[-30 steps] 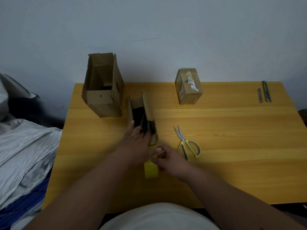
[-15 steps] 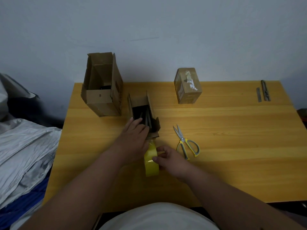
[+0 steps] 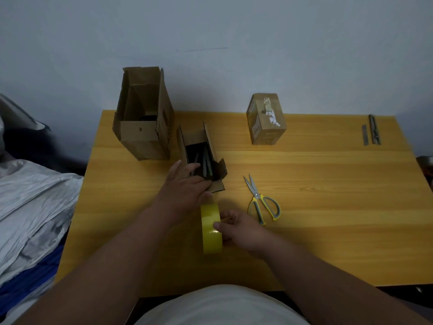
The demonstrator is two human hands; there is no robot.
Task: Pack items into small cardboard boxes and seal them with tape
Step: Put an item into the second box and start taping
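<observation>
A small open cardboard box (image 3: 203,158) stands on the yellow wooden counter (image 3: 328,207), a little left of the counter's middle, with its flaps up and several slim grey items standing inside it. The left hand (image 3: 185,188) lies flat over the box's near flap, fingers straight and reaching toward the opening, holding nothing. Just nearer the front edge, a roll of yellow tape (image 3: 211,228) stands on edge, touching the counter. The right hand (image 3: 236,227) pinches the roll from its right side, thumb and fingertips curled against the tape's surface and rim.

A larger open box (image 3: 144,116) stands near the back-left corner, just beside the small one; something dark lies in it, too dim to tell. A closed, taped box (image 3: 267,119) stands at the back edge, right of centre, well apart from the hands. Scissors (image 3: 260,200) with yellow-and-grey handles lie flat near the right hand, blades pointing toward the back. Two thin metal strips (image 3: 372,132) lie by the back-right corner. Crumpled grey sheeting (image 3: 32,207) lies off the counter's left edge.
</observation>
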